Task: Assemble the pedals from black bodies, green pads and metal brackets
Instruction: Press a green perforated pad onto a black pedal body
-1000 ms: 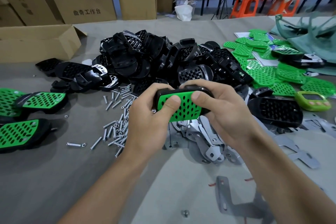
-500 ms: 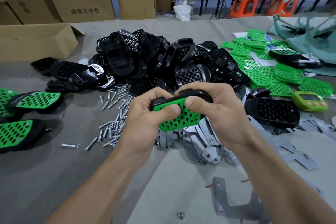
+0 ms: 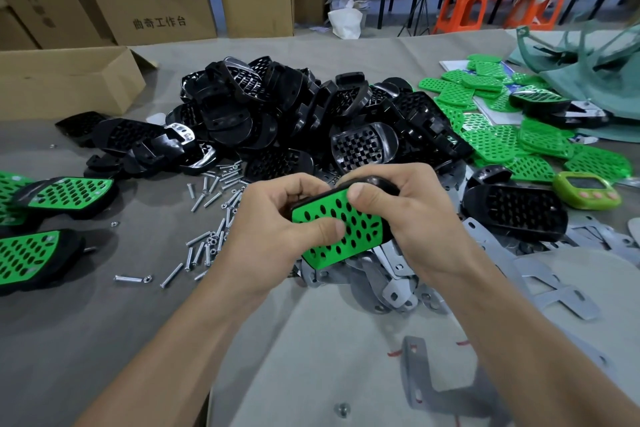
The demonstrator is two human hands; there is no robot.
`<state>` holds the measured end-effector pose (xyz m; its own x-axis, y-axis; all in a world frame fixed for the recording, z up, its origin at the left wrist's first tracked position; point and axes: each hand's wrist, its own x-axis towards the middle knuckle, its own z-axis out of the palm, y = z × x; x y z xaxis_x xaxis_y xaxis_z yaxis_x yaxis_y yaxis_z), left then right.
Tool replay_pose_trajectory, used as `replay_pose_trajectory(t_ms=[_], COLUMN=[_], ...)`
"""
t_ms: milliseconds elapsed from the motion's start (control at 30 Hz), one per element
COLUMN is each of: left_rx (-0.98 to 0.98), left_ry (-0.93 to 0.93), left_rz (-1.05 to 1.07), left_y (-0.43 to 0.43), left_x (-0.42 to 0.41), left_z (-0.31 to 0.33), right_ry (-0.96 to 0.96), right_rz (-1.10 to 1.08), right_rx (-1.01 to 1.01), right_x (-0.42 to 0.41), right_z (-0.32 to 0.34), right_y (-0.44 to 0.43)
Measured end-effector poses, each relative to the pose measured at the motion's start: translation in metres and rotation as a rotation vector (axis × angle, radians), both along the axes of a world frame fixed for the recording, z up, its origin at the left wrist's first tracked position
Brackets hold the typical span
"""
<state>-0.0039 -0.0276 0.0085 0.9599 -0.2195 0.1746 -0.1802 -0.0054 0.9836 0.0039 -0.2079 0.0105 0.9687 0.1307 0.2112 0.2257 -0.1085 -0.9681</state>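
Observation:
Both hands hold one pedal (image 3: 341,230) above the table: a black body with a perforated green pad on its top face. My left hand (image 3: 273,232) grips its left end, thumb pressing on the pad. My right hand (image 3: 408,215) grips the right end, thumb on the pad's upper edge. The pedal tilts down toward me on its left side. A big heap of black bodies (image 3: 294,114) lies behind, loose green pads (image 3: 498,139) at the right, and metal brackets (image 3: 391,284) under and beside my hands.
Screws and nuts (image 3: 211,218) are scattered left of my hands. Finished pedals (image 3: 62,192) lie at the left edge. A green timer (image 3: 585,189) sits at the right, a lone black body (image 3: 516,210) beside it, a cardboard box (image 3: 65,80) far left, a bracket (image 3: 426,378) near me.
The pedal has tilted further, its left end dropping toward me, while both thumbs keep pressing on the green pad. The hands stay in about the same place.

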Motion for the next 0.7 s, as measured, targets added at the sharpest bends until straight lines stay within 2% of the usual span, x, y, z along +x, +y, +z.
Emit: replay_pose_trajectory(t_ms=[167, 300, 500, 600, 700], left_rx=[-0.194, -0.248, -0.348, -0.431, -0.457], left_ry=[0.196, 0.287, 0.371, 0.393, 0.371], left_rz=[-0.063, -0.087, -0.017, 0.070, 0.104], left_y=[0.003, 0.005, -0.006, -0.008, -0.006], left_x=[0.000, -0.002, 0.003, 0.008, 0.011], left_z=[0.004, 0.005, -0.002, -0.005, -0.008], right_ry=[0.065, 0.101, 0.296, 0.417, 0.404], right_rz=[0.072, 0.128, 0.199, 0.323, 0.349], right_rx=[0.079, 0.137, 0.178, 0.251, 0.291], right_x=[-0.002, -0.003, 0.002, 0.004, 0.005], right_z=[0.004, 0.004, 0.001, 0.002, 0.003], right_y=[0.001, 0.001, -0.007, -0.016, -0.020])
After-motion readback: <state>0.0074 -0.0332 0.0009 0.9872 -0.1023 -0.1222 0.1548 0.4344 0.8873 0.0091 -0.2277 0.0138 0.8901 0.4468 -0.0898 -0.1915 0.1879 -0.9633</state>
